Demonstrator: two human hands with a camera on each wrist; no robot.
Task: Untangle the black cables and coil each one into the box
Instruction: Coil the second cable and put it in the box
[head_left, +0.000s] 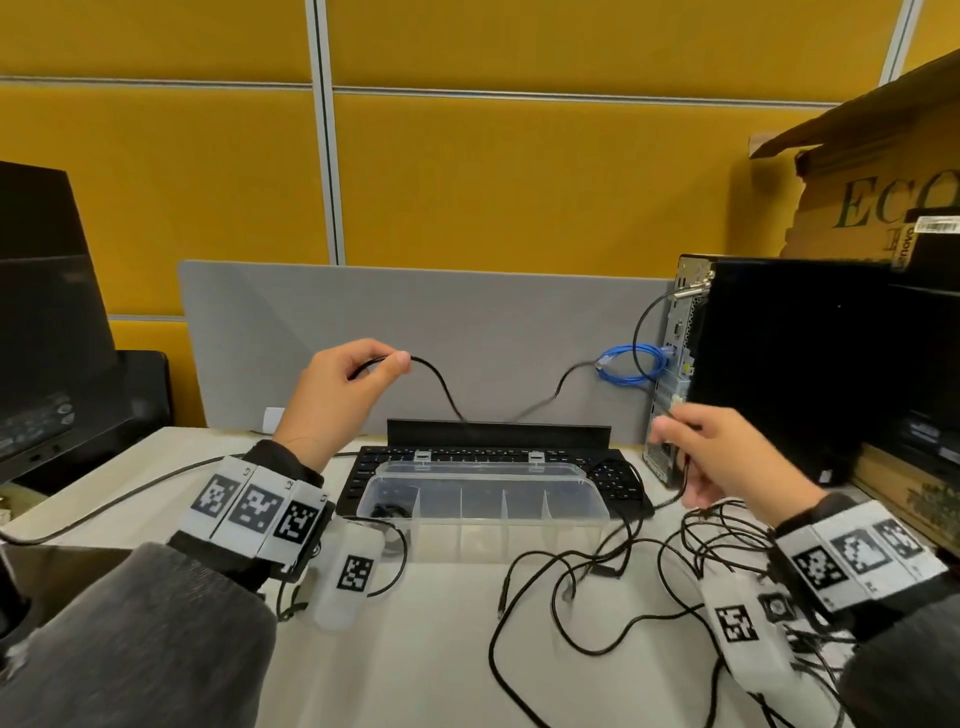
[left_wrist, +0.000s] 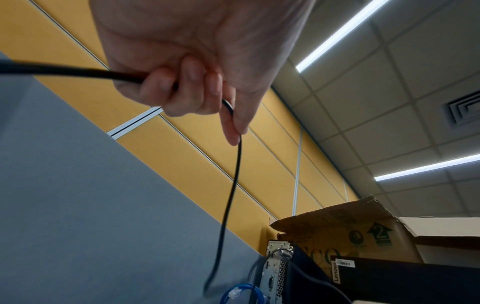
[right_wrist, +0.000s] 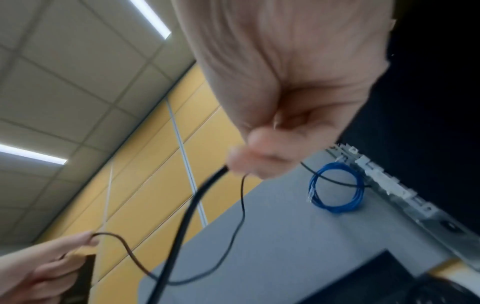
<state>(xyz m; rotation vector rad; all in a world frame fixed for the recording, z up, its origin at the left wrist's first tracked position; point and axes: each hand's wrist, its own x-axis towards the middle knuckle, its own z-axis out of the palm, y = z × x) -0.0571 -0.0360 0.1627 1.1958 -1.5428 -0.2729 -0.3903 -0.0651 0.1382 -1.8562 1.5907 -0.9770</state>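
at the far left a dark flat monitor (head_left: 47, 322) stands on the pale worktop (head_left: 426, 649), with a thin black lead (head_left: 130, 493) running from it across the surface. the left hand (head_left: 340, 397) is raised above the worktop, thumb and curled fingers (left_wrist: 187, 86) pinching a thin black cable (head_left: 441, 387); in the left wrist view the cable passes through the fist and drops from the fingertips. from that hand the cable sags and then rises toward the right hand, in front of a grey felt divider panel (head_left: 311, 322).

below the span sits a clear plastic compartment box (head_left: 483, 512) with its lid open, resting partly on a black keyboard (head_left: 618, 478). a small dark coil (head_left: 387, 509) lies in its leftmost compartment; the other compartments look bare.

right of the box a loose tangle of black cables (head_left: 623, 582) sprawls over the worktop, reaching under the right wrist.

the right hand (head_left: 727, 454) is held up near a black desktop computer tower (head_left: 789, 364), its fingers closed on the same black cable; the right wrist view is blurred, but shows cable leaving the curled fingers (right_wrist: 259, 156) in two strands. a coiled blue network cable (head_left: 631, 366) hangs beside the tower's rear panel. behind the tower stands a brown cardboard carton (head_left: 872, 171).
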